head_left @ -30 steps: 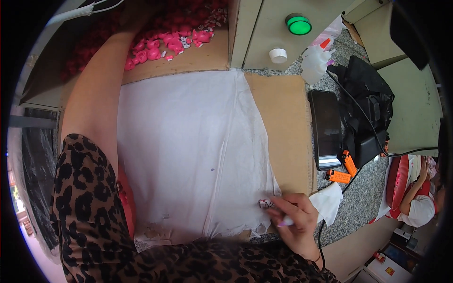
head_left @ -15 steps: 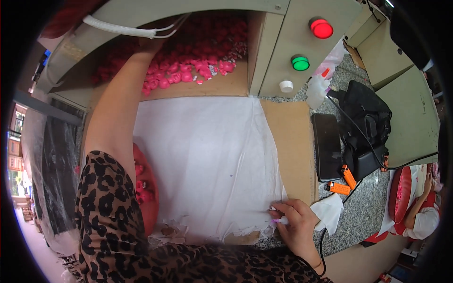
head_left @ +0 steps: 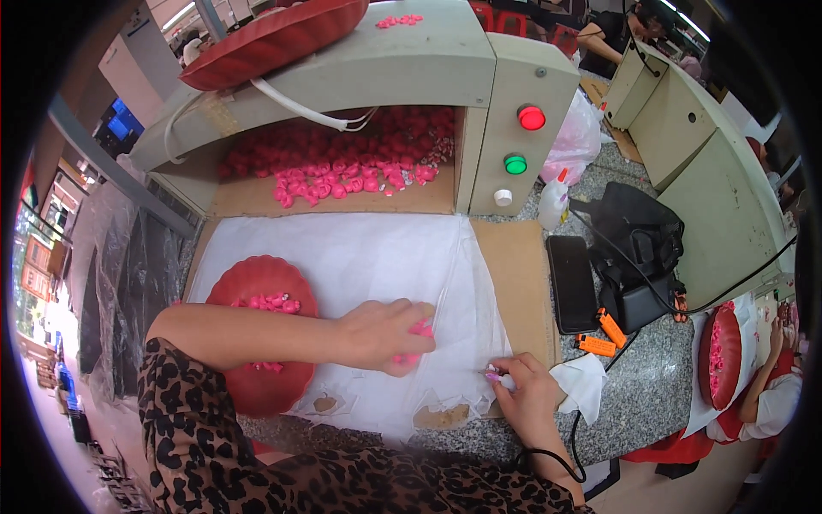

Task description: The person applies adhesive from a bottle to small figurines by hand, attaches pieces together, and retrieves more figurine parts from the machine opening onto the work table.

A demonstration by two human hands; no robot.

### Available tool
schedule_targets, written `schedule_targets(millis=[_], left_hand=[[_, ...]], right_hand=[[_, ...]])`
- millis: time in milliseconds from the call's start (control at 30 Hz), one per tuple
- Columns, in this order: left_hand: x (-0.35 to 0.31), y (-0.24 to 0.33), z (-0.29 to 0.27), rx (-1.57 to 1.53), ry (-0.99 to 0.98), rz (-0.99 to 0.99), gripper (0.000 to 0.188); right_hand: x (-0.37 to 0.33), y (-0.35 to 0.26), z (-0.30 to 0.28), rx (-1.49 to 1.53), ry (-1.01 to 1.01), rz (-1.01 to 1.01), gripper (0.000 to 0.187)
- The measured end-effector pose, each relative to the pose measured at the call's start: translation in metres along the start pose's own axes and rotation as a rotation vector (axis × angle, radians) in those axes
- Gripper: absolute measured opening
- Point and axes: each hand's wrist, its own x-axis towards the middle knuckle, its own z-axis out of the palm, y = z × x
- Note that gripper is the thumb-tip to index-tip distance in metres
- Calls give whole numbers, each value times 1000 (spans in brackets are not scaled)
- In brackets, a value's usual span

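Note:
My left hand (head_left: 385, 336) is closed around several small pink rounded pieces (head_left: 419, 332), low over the white sheet (head_left: 360, 257). Some of the pink shows between the fingers and below them. My right hand (head_left: 527, 394) rests at the sheet's right edge. Its fingers pinch a small white applicator with a purple needle hub (head_left: 497, 377); most of its body is hidden in the palm. A red scalloped plate (head_left: 257, 394) lies under my left forearm, with more pink pieces (head_left: 270, 302) in it. The forearm hides its middle.
Ahead stands a grey box-shaped machine (head_left: 428, 64) with a mouth full of pink pieces and a second red plate (head_left: 282, 38) on top. At right lie a black phone (head_left: 572, 284), orange lighters (head_left: 595, 345), a black bag (head_left: 638, 223) and a squeeze bottle (head_left: 554, 201). A co-worker (head_left: 766, 398) sits far right.
My left hand has come back from the machine's mouth to the sheet, now with pink pieces in it. The right hand keeps its place. The view has tilted up, showing more of the machine.

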Motion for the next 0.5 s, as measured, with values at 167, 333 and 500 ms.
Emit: schedule_targets(millis=[167, 333, 500], left_hand=[[-2, 13, -3, 245, -115, 64, 42], [37, -17, -21, 1, -63, -103, 34], [103, -136, -28, 467, 171, -165, 18]], right_hand=[[-3, -1, -2, 7, 5, -18, 21], [-3, -1, -4, -3, -15, 12, 22], [-3, -3, -2, -17, -34, 12, 24]])
